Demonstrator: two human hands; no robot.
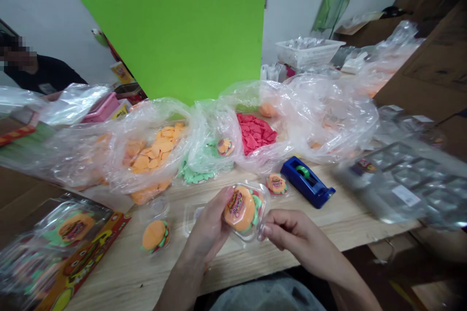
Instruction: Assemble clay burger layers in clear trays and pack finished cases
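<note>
My left hand [215, 223] is closed round the left side of a clear plastic clamshell box [243, 211], tilted above the table near its front edge. Inside it sits an orange, green and red toy burger with a printed label on top. The thumb and fingers of my right hand [288, 231] pinch the box's right edge. Left of my hands lies an unlabelled toy burger [155, 235] in clear plastic. Just beyond the box is a smaller labelled burger pack [277, 183]. Partly behind my left hand rests an empty clear tray [190, 218].
A blue tape dispenser [307, 182] stands right of centre. Open plastic bags hold orange pieces [156, 150], green pieces [199, 160] and red pieces [255, 133]. Clear blister trays [404, 180] lie at right; a printed display box [91, 257] of packed burgers is at left. A person [40, 70] is behind.
</note>
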